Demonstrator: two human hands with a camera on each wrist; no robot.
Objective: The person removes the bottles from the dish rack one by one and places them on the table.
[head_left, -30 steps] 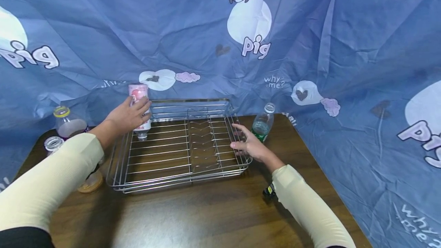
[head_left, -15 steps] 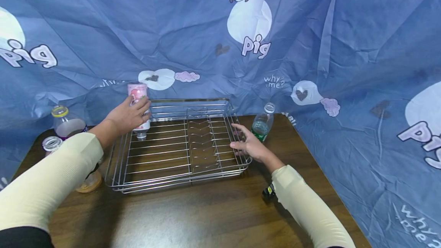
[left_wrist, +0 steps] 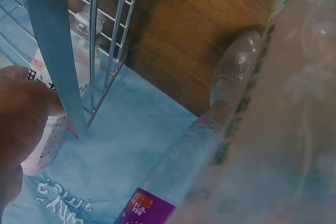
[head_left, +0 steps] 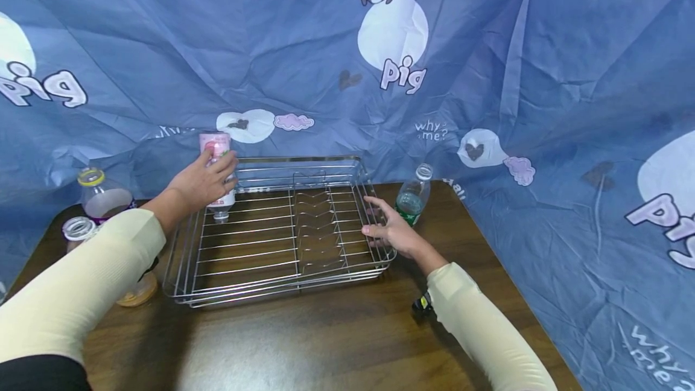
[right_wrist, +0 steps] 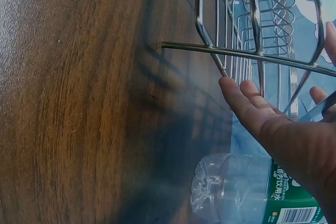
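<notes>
In the head view my left hand [head_left: 203, 183] holds an upside-down plastic bottle [head_left: 221, 200] with a pink and white label. The bottle's neck points down inside the left end of a metal wire dish rack [head_left: 298, 285]. The left wrist view shows the fingers round the bottle [left_wrist: 39, 153] beyond the rack's rim. My right hand [head_left: 399, 234] rests against the rack's right side, with thumb and index finger spread over the rim. In the right wrist view, straight fingers [right_wrist: 247, 100] touch the outer wires; part of this hand is cut off.
A clear bottle with a green label [head_left: 411, 201] stands right of the rack, close to my right hand. Several bottles stand at the left, including one with a yellow neck ring [head_left: 103, 198], partly behind my left sleeve. A blue printed cloth [head_left: 304, 59] hangs behind the wooden table [head_left: 326, 343].
The rack's left end and the upside-down bottle have shifted very slightly left and down in the head view. My left hand still holds the bottle, and the right hand barely moves.
</notes>
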